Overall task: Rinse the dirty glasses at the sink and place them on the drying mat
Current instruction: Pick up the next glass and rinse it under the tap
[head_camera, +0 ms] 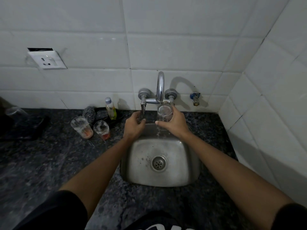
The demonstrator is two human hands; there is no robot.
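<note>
My right hand (174, 125) grips a clear glass (163, 113) under the spout of the tap (160, 85), over the back of the steel sink (186, 163). Water runs into the glass and spills down from it. My left hand (134, 127) holds the tap's left lever handle (142, 108), fingers curled round it. Two dirty glasses stand on the counter left of the sink: a larger one (81, 127) and a smaller one (101, 130), both with reddish dregs at the bottom. No drying mat is in view.
A dark speckled stone counter (49, 163) surrounds the sink. A small bottle (111, 108) and a scrubber (89, 114) sit by the tiled wall. A dark object (21, 123) lies at far left. A wall socket (48, 59) hangs loose. A second small tap (195, 98) sticks out right.
</note>
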